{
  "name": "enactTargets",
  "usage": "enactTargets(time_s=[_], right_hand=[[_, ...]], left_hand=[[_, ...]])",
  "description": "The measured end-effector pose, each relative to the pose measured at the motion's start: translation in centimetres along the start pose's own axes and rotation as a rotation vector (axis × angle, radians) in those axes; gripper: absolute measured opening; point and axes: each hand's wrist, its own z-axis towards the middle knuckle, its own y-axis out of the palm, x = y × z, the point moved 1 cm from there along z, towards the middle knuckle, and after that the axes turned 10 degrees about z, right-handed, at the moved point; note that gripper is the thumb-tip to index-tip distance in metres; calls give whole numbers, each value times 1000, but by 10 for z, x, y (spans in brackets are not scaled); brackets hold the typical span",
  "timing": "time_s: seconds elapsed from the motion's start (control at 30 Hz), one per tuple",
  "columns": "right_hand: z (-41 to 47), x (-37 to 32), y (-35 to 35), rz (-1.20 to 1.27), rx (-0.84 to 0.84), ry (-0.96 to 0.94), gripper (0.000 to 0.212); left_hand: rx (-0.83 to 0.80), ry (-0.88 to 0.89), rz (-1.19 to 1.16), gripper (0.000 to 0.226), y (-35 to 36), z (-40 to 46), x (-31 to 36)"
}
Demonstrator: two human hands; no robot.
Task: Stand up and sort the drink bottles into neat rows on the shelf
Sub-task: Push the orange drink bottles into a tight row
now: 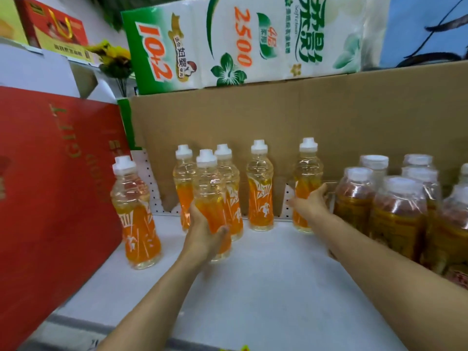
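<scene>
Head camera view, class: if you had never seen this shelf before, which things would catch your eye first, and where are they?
First come the clear plastic bottles with orange labels and white caps, standing on the white shelf, with the left hand gripping one and the right hand on another. A big red gift box fills the left side, and a green-and-white tissue pack lies atop the brown cardboard behind.

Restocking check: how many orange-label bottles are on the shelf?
6: far-left bottle, back-left bottle, left-hand bottle, bottle behind it, middle bottle, right-hand bottle. None seems hidden.
</scene>
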Motion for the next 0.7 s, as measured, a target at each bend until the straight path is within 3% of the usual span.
enactTargets(time_s=[0.13,0.23,0.43,0.6,0.7], right_hand=[[1,9,7,-20,20,-26,80],[-10,12,18,-56,-40,-79,72],[-30,17,33,-152,-81,-186,82],[-49,24,26,-176,-245,-207,100],[-102,10,9,-234,-326,-273,83]], left_hand=[[-63,-2,-30,97,-7,12,-10],[-61,-7,-23,95,-8,19,-11],[-44,8,-17,99,-6,24,-12],[-63,101,129,117,-16,0,-2],[-39,253,248,110,-23,-31,6]])
